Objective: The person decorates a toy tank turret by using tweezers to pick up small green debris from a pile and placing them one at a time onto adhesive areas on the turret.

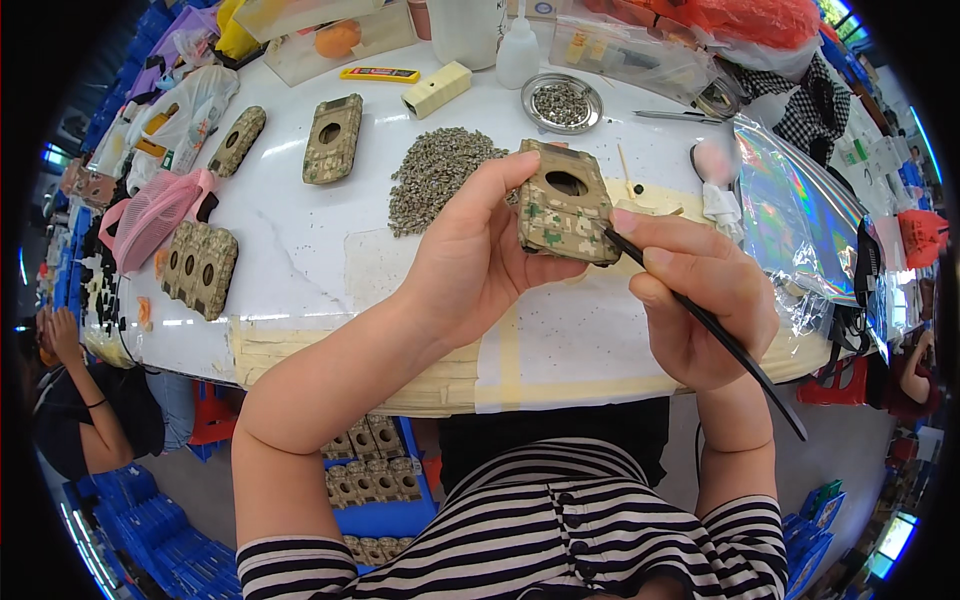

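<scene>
The right hand (715, 300) pinched 1 pair of black tweezers (740, 357), their tip at the near right corner of the camouflage case (562, 213); its long axis ran outward, the left hand (480, 240) holding it above the counter (300, 270).

On the surface (290, 240), the widest free room is lying left of the left hand (485, 245), reaching toward the row of cases (188, 268) and pink mesh bag (160, 215). A lane is running forward between the single case (322, 165) and the heap of small pieces (430, 185); beyond it, the pale block (437, 88) and yellow tool (378, 75) are obstructing. The metal dish (601, 108) and white bottle (518, 50) are standing ahead. Shiny film (795, 200) is crowding the right hand (705, 290), whose black tool (720, 340) is jutting backward. The camouflage case (567, 215) is filling the gap between the hands.
</scene>
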{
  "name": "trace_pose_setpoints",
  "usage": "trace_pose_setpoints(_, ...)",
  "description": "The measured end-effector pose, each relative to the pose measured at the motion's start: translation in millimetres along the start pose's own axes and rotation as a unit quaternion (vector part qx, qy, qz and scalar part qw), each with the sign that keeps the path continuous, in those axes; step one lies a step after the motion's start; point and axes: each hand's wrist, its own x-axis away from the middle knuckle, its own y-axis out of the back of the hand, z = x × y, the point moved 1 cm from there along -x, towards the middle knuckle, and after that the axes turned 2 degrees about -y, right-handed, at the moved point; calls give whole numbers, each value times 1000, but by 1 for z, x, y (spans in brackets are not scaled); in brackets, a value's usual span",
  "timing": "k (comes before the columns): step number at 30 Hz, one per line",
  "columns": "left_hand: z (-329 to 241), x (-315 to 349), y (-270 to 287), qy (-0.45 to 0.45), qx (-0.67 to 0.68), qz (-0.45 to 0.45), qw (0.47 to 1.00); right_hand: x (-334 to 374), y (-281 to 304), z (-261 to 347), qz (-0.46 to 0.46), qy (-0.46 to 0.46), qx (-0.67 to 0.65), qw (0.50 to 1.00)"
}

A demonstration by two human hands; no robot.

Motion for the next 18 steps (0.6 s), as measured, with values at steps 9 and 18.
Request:
trace_pose_setpoints(9, 0, -1, 2, 7, -8, 4, 1000, 1, 0, -1, -5, -3, -7, 1000)
trace_pose_setpoints(18, 2, -1, 3, 3, -9, 9, 1000, 3, 0, -3, -11, -1, -10, 1000)
